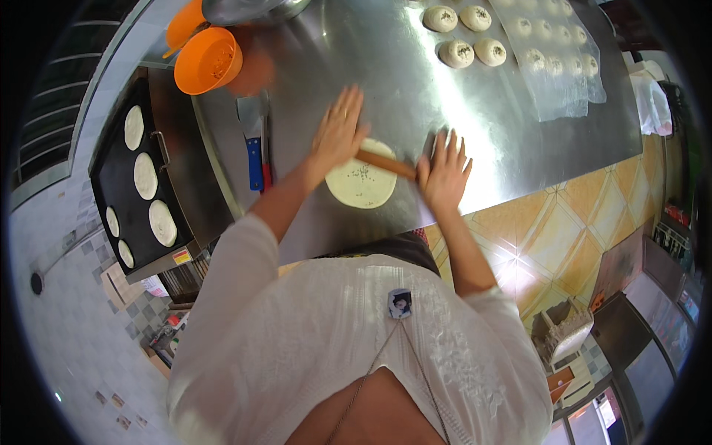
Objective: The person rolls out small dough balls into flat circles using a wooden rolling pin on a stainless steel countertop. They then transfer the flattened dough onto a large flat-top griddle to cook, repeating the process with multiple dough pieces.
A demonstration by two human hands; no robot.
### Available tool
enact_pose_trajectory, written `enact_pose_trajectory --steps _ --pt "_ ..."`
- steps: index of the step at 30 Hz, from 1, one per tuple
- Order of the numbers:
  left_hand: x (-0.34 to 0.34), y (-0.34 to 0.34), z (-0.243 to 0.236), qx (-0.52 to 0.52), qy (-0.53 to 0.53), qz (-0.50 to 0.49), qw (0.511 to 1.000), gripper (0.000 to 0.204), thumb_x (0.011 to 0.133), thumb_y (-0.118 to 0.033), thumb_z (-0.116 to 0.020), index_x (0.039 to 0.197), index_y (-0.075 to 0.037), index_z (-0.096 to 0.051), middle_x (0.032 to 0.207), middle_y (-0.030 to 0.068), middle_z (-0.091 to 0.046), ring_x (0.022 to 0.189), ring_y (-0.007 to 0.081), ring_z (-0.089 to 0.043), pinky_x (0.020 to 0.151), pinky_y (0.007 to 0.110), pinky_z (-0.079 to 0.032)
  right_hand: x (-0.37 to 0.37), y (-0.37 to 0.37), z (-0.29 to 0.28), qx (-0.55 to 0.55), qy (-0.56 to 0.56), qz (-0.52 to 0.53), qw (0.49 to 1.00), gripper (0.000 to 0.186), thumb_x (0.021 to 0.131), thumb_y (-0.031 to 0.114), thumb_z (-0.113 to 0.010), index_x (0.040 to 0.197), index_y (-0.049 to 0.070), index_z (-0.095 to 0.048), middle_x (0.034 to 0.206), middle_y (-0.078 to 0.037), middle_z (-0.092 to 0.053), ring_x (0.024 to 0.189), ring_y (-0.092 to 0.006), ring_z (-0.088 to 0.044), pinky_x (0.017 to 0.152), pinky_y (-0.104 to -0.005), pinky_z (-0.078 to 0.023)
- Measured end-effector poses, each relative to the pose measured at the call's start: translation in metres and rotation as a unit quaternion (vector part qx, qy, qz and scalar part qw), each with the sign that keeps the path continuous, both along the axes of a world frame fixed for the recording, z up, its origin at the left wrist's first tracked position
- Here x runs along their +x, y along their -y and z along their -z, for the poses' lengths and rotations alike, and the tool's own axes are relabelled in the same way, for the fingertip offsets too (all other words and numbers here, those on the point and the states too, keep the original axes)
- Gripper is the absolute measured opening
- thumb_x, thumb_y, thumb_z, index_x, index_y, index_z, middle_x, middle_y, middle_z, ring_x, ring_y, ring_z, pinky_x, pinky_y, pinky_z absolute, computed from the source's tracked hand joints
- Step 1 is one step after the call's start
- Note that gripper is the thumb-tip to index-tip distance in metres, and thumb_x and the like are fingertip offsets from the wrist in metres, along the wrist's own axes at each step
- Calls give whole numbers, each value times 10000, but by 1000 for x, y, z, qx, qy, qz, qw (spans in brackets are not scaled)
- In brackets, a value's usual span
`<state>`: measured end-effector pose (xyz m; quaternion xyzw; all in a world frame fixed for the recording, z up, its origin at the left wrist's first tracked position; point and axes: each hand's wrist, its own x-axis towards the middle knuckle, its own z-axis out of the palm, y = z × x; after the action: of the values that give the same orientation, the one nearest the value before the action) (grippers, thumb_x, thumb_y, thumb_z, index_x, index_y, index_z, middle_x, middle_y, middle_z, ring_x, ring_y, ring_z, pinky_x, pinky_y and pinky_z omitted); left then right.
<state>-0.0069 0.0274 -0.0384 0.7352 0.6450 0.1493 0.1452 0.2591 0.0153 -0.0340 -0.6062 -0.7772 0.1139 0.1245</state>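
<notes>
A thin round of pale dough [361, 189] with a sprinkle of dark specks lies on the metal table in front of me. Across its upper part rests a short wooden rolling pin [387, 164], slanting down to the right. My left hand [340, 132] lies over the pin's left end, fingers stretched forward. Over the right end is my right hand [445, 170], its fingers spread and pointing away from me. Both palms cover the pin's ends, so those are hidden.
At left, a black griddle [122, 178] carries several dough rounds. A wide scraper [254, 141] with a blue handle lies near it, beside a red-handled tool. An orange bowl [209, 61] stands behind. Several filled dough balls [456, 53] sit far right, some under plastic sheeting [556, 93].
</notes>
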Motion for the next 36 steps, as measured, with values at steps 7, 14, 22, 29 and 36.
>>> enact_pose_trajectory --steps 7,14,22,29,36 --pt "-22 113 -8 -88 -33 72 993 798 944 -363 -605 1558 20 -270 1642 204 -238 1532 360 -204 1211 546 -208 -4 88 -26 -123 -16 -175 977 712 938 497 -604 1517 125 -423 1632 -125 -303 1520 -329 -242 1187 -633 -188" --pt "-17 -6 3 11 2 4 1000 762 958 -325 -578 1570 -4 -256 1647 178 -238 1536 356 -183 1216 545 -198 -20 -21 -6 -6 3 36 999 641 970 448 -559 1492 92 -447 1619 -149 -315 1514 -331 -247 1171 -631 -225" --pt "-19 159 -10 -103 -15 45 993 780 919 -313 -621 1552 5 -295 1643 193 -237 1533 357 -195 1214 539 -202 -1 95 -21 -57 -64 -204 975 521 907 264 -629 1379 57 -553 1416 -111 -530 1300 -280 -492 1015 -469 -395" --pt "-37 136 -16 15 82 -122 989 645 893 -221 -672 1444 14 -434 1457 230 -477 1363 411 -434 1121 476 -364 29 32 -22 -8 -96 -236 967 418 852 62 -587 1264 109 -640 1104 -57 -644 999 -239 -597 807 -383 -441" --pt "11 48 -41 -227 80 -254 937 263 861 -179 -730 1079 -60 -643 1180 175 -654 1059 351 -646 884 443 -517 30 -77 5 67 -97 -153 981 443 802 102 -737 1237 94 -657 1064 -82 -658 966 -267 -620 798 -389 -483"
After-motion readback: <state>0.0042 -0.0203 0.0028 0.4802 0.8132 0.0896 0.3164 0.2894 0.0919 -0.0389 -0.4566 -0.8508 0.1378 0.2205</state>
